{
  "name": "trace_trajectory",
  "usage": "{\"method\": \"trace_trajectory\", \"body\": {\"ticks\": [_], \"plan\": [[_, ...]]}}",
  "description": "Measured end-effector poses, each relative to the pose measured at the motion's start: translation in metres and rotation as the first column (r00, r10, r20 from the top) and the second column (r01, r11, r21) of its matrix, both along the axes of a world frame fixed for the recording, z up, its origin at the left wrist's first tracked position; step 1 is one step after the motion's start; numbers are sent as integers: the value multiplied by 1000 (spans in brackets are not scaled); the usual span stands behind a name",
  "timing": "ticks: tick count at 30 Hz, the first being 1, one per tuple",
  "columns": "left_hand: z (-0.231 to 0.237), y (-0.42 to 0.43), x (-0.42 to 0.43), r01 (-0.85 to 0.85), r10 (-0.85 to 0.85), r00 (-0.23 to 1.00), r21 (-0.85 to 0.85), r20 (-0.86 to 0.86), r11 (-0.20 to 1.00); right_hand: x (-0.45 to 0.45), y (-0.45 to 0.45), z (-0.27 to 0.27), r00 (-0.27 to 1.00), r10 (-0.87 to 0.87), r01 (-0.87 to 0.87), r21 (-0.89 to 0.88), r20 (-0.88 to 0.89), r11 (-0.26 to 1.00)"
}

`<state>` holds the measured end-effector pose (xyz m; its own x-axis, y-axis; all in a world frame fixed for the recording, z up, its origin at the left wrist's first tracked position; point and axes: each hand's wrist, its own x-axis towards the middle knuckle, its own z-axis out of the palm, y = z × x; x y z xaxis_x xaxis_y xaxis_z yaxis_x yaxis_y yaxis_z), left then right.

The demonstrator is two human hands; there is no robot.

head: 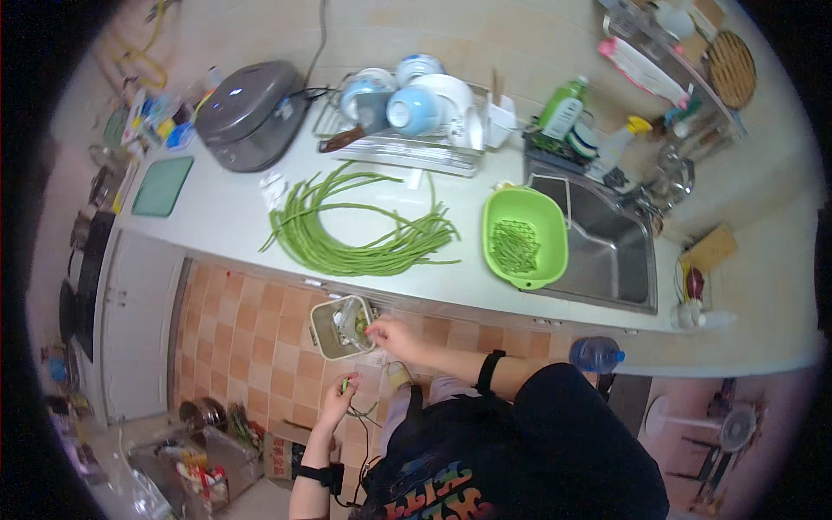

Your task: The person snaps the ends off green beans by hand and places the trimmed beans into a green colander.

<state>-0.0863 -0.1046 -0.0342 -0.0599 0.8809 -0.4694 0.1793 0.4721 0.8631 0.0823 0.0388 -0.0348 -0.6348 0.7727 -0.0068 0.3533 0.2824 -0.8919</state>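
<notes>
My left hand (pixel 337 400) is low in front of my body, its fingers closed on a green bean (pixel 346 385) whose end pokes out. A thin green length hangs near that wrist. Over the right rim of a waste bin (pixel 318 335) is my right hand (pixel 393 338), fingertips bunched; a small red spot shows there, and whether they pinch anything is unclear. The bin has a clear plastic liner and greenish scraps inside. On the white counter, long green beans (pixel 364 260) lie in a loose ring. Cut bean pieces (pixel 515 247) fill part of a light-green colander (pixel 556 224).
The colander overlaps the edge of a steel sink (pixel 604 260). Behind the beans stands a dish rack (pixel 409 156) with bowls and a cleaver (pixel 364 123). A rice cooker (pixel 250 117) and green board (pixel 162 186) sit left. A water jug (pixel 593 354) is on the floor.
</notes>
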Motion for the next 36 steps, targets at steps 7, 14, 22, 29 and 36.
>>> {"method": "trace_trajectory", "body": {"ticks": [7,14,22,29,36], "plan": [[-3,28,7,77,-26,949,-152,316,985,53,23,-5,922,-378,354,-215,-79,910],[0,37,23,159,-127,943,-80,308,984,73,32,10,654,-710,78,-910,-261,406],[-1,58,36,282,-253,910,-42,327,959,121,36,54,610,-653,-135,-870,-450,474],[12,67,51,329,-294,895,-51,336,943,117,33,57,714,-550,-5,-788,-434,615],[19,66,57,343,-324,902,-18,287,939,113,42,47,816,-487,435,-224,-313,872]]}}
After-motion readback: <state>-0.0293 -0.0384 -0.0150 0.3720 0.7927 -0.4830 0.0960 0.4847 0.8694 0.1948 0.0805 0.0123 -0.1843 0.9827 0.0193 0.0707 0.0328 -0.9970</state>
